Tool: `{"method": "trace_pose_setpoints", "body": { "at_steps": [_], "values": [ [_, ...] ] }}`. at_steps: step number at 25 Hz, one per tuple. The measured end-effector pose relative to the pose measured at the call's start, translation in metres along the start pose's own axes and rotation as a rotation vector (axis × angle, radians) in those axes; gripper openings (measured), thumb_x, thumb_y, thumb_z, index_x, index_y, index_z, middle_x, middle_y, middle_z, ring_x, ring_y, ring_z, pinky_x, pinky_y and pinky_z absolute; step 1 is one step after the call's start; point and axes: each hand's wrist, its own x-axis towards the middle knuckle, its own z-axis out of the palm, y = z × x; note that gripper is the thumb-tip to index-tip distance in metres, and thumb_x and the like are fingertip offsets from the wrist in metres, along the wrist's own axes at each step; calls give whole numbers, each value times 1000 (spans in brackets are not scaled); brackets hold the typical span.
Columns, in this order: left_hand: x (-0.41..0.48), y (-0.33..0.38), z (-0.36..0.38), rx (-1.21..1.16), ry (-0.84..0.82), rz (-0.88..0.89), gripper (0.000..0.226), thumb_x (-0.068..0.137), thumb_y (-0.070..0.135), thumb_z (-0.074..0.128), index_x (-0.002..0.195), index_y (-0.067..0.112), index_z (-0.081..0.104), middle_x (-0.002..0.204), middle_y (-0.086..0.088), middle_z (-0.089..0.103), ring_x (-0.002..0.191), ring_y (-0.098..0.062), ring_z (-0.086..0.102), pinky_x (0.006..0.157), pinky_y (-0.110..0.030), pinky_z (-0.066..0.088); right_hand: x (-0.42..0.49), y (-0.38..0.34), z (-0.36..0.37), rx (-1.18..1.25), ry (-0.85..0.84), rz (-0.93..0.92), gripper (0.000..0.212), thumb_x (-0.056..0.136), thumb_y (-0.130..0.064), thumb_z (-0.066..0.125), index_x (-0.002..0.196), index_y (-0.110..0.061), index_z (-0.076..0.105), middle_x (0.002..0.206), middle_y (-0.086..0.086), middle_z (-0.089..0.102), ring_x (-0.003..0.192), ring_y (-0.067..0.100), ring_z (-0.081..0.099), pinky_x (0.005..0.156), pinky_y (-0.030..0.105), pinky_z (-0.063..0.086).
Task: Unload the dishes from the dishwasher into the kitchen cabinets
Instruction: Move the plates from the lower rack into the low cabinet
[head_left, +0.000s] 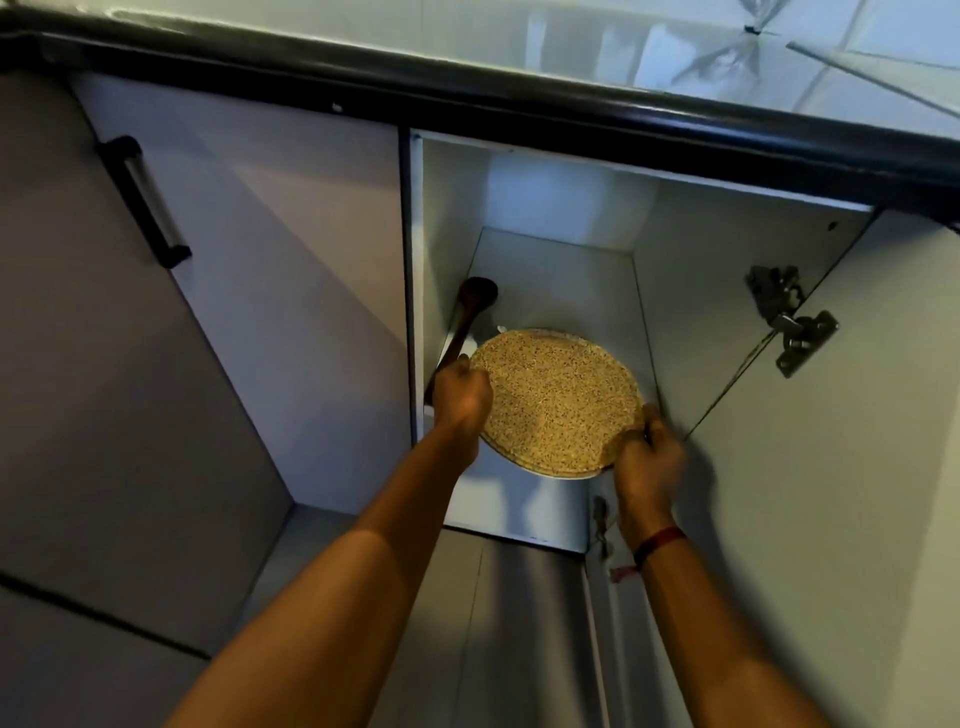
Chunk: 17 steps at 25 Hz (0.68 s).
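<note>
Bare forearms reached from the near edge into the open lower cabinet (561, 275), a red thread band (661, 540) on the right wrist. The left hand (461, 397) was curled over the left rim of the round tan speckled plate (558, 400). The right hand (649, 460) pinched its near-right rim between thumb and fingers. The plate was held low inside the cabinet, tilted slightly, over a white plate rim (563, 475) that showed beneath its near edge. Whether the two touched could not be told.

Risks, as judged:
- The long dark wooden spoon (464, 325) lay just beside the left hand. A careless set-down could trap or knock its handle.
- Hard glazed surfaces set down unevenly could chip or slide, since the upper plate overhung the lower one.
- The right knuckles were near the cabinet's right wall, so they could scrape it on withdrawal.

Materials: the plate looked rigid with a granular speckle and a thin raised rim. The cabinet interior was smooth white laminate. The steel hinge (792, 325) on the open door at right was angular and projecting.
</note>
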Motion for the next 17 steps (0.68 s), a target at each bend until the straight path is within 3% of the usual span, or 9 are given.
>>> {"method": "trace_pose_setpoints", "body": {
  "at_steps": [4,6,8,10,13,16,17],
  "values": [
    [30,19,17,-79,-79,-158,21,99,20,41,98,10,59,87,-8,60,77,-21,56,57,-26,44,51,-9,18,-6,3,59,21,82,-3,42,79,-14,59,62,-2,57,63,23,56,65,42,50],
    [43,21,26,-170,-94,-198,25,99,23,40,93,9,60,76,-6,63,70,-22,58,49,-23,46,68,-16,26,-20,1,91,28,84,-1,42,71,-19,60,63,4,57,63,30,59,62,44,52],
    [54,18,37,-228,-113,-185,27,98,19,41,101,3,63,84,-11,67,80,-27,63,54,-26,51,88,-21,35,-5,-21,124,30,89,2,41,81,-18,62,69,8,58,67,33,63,58,39,54],
    [66,18,49,-263,-91,-158,28,97,10,40,111,-1,61,101,-16,65,95,-29,61,74,-33,52,107,-24,43,28,-39,163,29,91,7,41,91,-13,62,73,7,57,68,27,64,57,31,52],
    [74,22,64,-278,-118,-170,25,99,4,34,99,5,60,95,-10,61,90,-21,58,82,-30,48,126,-36,50,184,4,248,24,98,5,39,104,-3,61,84,8,59,75,18,60,51,18,49],
    [83,25,73,-281,-134,-136,18,95,8,42,96,9,60,97,-7,62,88,-21,58,77,-30,48,136,-40,49,130,-14,250,34,102,-5,38,133,3,49,122,15,57,101,29,59,91,29,48],
    [84,26,74,-313,-150,-116,20,97,13,41,96,9,61,94,-6,64,85,-20,59,73,-30,48,138,-41,48,117,-66,244,36,101,-2,38,135,5,46,127,18,55,105,33,59,95,34,45]
  ]
}}
